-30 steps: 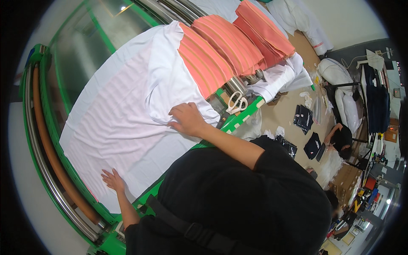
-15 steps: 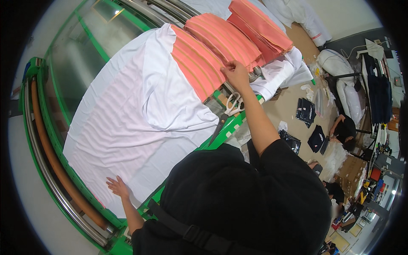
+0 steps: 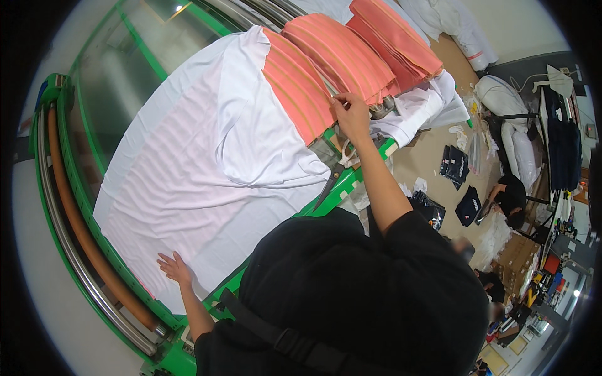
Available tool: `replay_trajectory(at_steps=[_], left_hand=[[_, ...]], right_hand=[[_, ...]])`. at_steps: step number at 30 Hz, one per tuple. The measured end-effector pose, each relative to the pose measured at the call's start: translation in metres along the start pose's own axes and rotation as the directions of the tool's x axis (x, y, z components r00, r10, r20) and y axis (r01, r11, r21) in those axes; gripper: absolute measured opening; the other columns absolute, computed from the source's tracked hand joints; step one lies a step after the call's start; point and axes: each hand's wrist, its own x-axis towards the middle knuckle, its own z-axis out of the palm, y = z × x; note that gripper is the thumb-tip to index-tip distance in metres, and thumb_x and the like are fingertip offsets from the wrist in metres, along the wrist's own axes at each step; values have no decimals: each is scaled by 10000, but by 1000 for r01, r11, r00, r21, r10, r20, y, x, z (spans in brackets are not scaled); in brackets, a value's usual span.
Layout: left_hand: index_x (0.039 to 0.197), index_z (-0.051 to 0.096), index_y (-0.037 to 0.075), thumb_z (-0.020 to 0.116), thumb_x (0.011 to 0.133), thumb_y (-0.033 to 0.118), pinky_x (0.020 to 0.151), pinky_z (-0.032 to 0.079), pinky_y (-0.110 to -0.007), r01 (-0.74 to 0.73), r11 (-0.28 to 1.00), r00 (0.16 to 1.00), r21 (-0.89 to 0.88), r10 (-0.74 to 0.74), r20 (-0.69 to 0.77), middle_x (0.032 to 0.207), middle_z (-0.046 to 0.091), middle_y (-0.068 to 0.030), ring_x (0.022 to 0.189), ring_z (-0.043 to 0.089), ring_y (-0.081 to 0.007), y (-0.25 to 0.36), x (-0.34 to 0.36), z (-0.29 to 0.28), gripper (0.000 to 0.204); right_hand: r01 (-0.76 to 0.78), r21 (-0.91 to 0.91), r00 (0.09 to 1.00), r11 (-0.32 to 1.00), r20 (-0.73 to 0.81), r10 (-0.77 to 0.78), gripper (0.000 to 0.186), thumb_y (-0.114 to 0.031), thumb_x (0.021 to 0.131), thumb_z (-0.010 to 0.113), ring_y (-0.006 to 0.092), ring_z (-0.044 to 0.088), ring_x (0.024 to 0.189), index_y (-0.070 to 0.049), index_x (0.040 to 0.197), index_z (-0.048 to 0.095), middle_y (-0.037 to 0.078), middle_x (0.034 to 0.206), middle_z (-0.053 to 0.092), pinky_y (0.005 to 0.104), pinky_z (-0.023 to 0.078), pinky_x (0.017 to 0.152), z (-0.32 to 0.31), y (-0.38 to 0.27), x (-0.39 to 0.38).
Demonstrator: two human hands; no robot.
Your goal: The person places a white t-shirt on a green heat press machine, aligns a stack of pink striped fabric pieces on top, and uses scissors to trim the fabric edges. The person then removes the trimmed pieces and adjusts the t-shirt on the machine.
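Note:
A thin white cloth (image 3: 182,169) lies wrinkled across the green-framed machine, with pinkish stripes showing faintly through it. Flat on its near left part rests my left hand (image 3: 175,269), fingers spread, holding nothing. Coral striped fabric (image 3: 291,81) comes out from under the white cloth's right side. My right hand (image 3: 352,118) pinches the near right edge of this fabric between thumb and fingers. Beyond that hand, a folded stack of striped fabric (image 3: 342,59) sits beside another folded striped stack (image 3: 398,44). Scissors (image 3: 328,187) with white handles lie on the green rail, below my right wrist.
A brown roller (image 3: 81,219) and a metal roller (image 3: 69,250) run along the left side. White cloth (image 3: 417,113) bunches right of the stacks. Dark packaged garments (image 3: 453,164) lie on the floor at right, where another person (image 3: 511,197) is low down.
The view has shifted slightly, moving the fabrics a little to the right in the picture. Both hands keep their places on the cloths.

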Motion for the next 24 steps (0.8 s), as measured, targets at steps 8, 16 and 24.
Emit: replay_trajectory(at_steps=[8,16,24], left_hand=[[1693,-8,212,307,1061,660,1253,33,-626,-6,1000,1000,20,6,-7,1750,-21,-195,1606,-6,-420,4,11,1,835],[1493,570,178,492,1101,310,1125,412,-638,-452,831,724,323,554,-411,1554,455,-312,1401,478,-516,-60,51,83,421],[1622,332,103,332,1092,566,1077,468,-508,-205,924,685,322,370,-627,1632,387,-208,1410,499,-392,-12,50,66,704]], right_hand=[[31,-23,999,999,-14,-31,274,-250,895,755,237,682,758,14,963,761,150,841,711,375,528,707,0,-8,-2],[-188,-252,982,949,-31,186,283,-209,943,579,455,684,1018,-7,1130,646,266,1025,702,550,526,875,28,81,37],[-242,-203,963,949,68,260,396,-325,902,731,392,671,1136,-35,1169,691,207,1162,716,508,533,946,9,12,32]])
